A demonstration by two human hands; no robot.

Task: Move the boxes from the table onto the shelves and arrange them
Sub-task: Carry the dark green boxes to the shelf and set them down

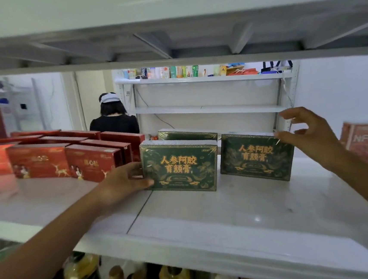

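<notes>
Gripping the left green box (179,165) with your left hand (124,183), your right hand (311,136) hovers open at the right box's (256,156) corner on the shelf (208,215).

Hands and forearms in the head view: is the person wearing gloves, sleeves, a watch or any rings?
Nothing worn shows. The left hand and right hand are bare, with no gloves, and no rings are visible. Both forearms are uncovered up to the frame edge, with no sleeve cuff, watch, band or cable in view. Fine detail on the fingers is slightly blurred.
</notes>
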